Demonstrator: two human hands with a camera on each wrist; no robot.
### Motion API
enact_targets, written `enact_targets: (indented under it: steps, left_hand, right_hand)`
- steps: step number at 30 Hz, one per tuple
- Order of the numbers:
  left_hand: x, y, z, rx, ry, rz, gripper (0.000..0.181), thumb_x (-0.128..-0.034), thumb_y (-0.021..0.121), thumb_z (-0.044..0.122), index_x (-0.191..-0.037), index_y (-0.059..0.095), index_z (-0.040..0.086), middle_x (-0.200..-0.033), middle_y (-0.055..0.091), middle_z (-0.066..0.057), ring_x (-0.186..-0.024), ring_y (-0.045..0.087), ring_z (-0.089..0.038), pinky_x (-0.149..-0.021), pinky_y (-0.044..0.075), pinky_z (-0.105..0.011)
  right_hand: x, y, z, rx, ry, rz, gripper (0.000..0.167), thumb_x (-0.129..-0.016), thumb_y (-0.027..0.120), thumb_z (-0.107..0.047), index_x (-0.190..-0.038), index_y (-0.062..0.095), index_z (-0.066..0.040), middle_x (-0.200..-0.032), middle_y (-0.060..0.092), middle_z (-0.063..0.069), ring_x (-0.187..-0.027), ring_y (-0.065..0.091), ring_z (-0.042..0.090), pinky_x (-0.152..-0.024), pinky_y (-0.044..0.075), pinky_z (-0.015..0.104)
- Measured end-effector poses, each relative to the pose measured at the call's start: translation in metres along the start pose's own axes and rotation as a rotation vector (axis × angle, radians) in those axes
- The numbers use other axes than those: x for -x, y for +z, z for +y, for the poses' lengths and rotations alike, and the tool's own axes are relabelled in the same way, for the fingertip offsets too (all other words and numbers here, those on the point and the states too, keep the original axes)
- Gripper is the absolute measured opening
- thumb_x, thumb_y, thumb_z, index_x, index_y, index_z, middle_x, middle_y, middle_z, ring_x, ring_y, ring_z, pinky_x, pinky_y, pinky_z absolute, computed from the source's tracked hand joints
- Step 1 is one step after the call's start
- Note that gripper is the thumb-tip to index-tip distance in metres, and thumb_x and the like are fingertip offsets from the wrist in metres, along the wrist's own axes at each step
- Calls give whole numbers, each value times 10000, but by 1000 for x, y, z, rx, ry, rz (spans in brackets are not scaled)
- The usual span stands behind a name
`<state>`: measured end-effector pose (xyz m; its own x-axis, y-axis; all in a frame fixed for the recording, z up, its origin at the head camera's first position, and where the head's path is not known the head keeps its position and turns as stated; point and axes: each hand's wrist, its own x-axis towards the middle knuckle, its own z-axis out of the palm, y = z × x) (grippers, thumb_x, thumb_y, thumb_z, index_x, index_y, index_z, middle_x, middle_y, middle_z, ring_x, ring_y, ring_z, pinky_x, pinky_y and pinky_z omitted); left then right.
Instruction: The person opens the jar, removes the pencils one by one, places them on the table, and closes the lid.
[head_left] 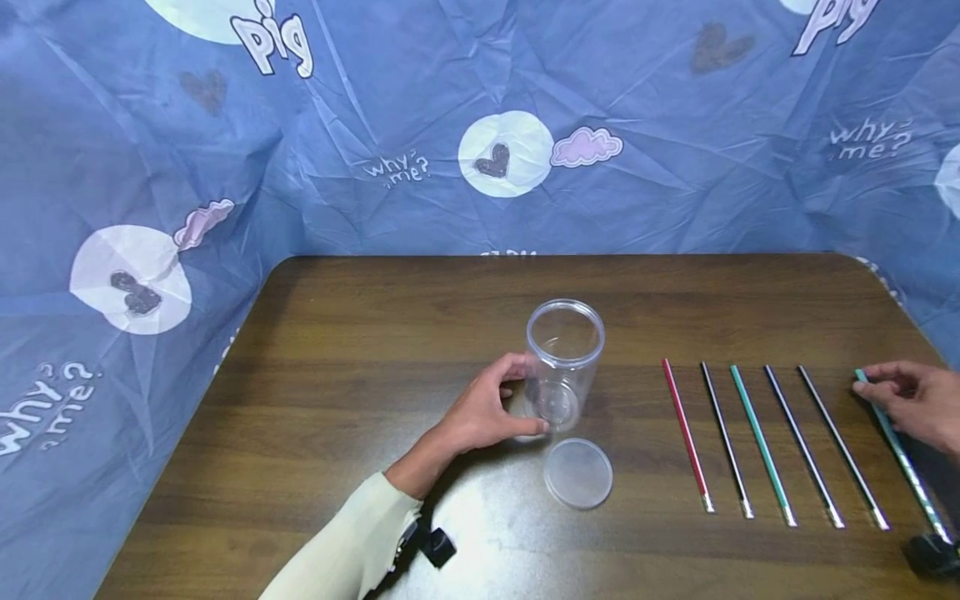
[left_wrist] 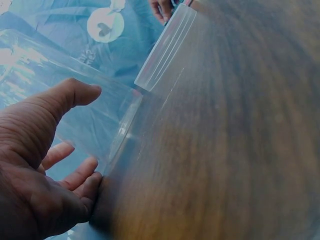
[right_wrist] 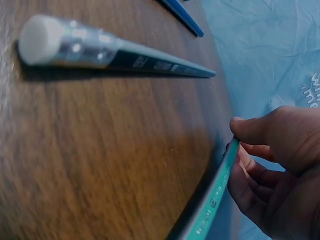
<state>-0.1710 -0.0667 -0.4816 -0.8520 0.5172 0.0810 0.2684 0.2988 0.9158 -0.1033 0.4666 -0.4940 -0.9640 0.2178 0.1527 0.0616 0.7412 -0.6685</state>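
A clear plastic jar [head_left: 567, 367] stands open-topped and upright near the middle of the table. My left hand [head_left: 487, 408] holds it low on its left side, thumb in front and fingers curled behind; in the left wrist view the thumb [left_wrist: 82, 93] lies across the jar wall [left_wrist: 107, 120]. Just in front of the jar lies a round translucent lid [head_left: 578, 473]. At the far right, my right hand [head_left: 918, 400] pinches the far end of a green pencil [head_left: 896, 446] between thumb and fingers. The right wrist view shows this green pencil [right_wrist: 215, 200] with printed marks along it.
Left of the right hand, several pencils lie side by side, eraser ends towards me: a red pencil [head_left: 686, 433], a teal pencil [head_left: 761, 442] and dark ones [head_left: 802, 442]. The wooden table [head_left: 337, 333] meets a blue printed cloth [head_left: 390, 100] at its back and left.
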Motion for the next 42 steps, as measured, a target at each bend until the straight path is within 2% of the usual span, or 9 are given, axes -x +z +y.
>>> enact_targets:
  steps: [1, 2, 5, 9, 18, 27, 34, 38, 42]
  left_hand:
    - [0, 0, 0, 1, 0, -1, 726, -673, 905, 106, -1305, 549, 78, -1243, 622, -101, -1195, 565, -253, -975, 479, -423]
    - [0, 0, 0, 1, -1, -2, 727, -673, 906, 107, -1306, 549, 78, -1244, 621, -102, -1196, 564, -253, -976, 479, -422]
    - [-1, 0, 0, 1, -8, -5, 730, -674, 906, 105, -1309, 545, 77, -1246, 616, -102, -1200, 560, -250, -982, 477, -414]
    - [-1, 0, 1, 3, -10, -3, 735, -674, 906, 99, -1312, 542, 73, -1248, 613, -105, -1200, 559, -253, -986, 476, -411]
    - [0, 0, 1, 5, -12, -4, 737, -673, 905, 97, -1313, 540, 73, -1257, 610, -114, -1206, 558, -263, -994, 475, -420]
    - [1, 0, 2, 5, -25, -5, 743, -676, 902, 93, -1322, 538, 77, -1260, 608, -99, -1212, 552, -243, -998, 469, -405]
    - [1, -2, 0, -5, -38, -3, 746, -675, 902, 89, -1324, 536, 87, -1262, 607, -80, -1212, 550, -218, -992, 468, -376]
    - [1, -1, 0, -10, -33, -5, 747, -675, 900, 94, -1326, 534, 81, -1268, 605, -85, -1217, 549, -220, -991, 468, -376]
    - [0, -1, 2, -10, -21, -6, 742, -678, 898, 94, -1325, 534, 71, -1268, 606, -97, -1215, 551, -234, -989, 472, -386]
  right_hand:
    - [0, 0, 0, 6, 6, -2, 138, -907, 645, -29, -847, 625, -151, -632, 496, -207, -500, 466, 5, -409, 411, 194]
    - [0, 0, 1, 24, 4, -7, 50, -908, 646, -35, -870, 620, -54, -633, 498, -213, -500, 468, 4, -411, 414, 197]
    - [0, 1, 3, 45, 6, -12, 193, -906, 646, -36, -937, 556, 131, -628, 496, -214, -501, 465, 4, -409, 414, 200]
    - [0, 3, 4, 85, -3, 10, 222, -890, 645, -8, -963, 554, 180, -611, 472, -209, -489, 437, 1, -407, 382, 200]
    - [0, 2, 3, 89, -6, 20, 248, -871, 654, -24, -923, 562, 200, -613, 466, -273, -512, 433, -30, -447, 346, 220]
    - [0, 3, 2, 104, 8, 13, 273, -887, 655, -47, -952, 574, 206, -620, 463, -251, -517, 427, -34, -451, 344, 224]
    - [-6, -1, -8, 181, -1, 21, 270, -891, 662, -32, -986, 562, 201, -656, 516, -84, -553, 403, -40, -467, 350, 201]
    - [-8, -2, -28, 183, -32, 81, 239, -875, 658, 46, -1011, 540, 203, -677, 517, -23, -567, 380, -70, -465, 343, 154]
    - [-3, 3, -69, 222, -60, 106, 235, -884, 674, 48, -1043, 551, 169, -750, 573, 143, -599, 350, -115, -485, 328, 127]
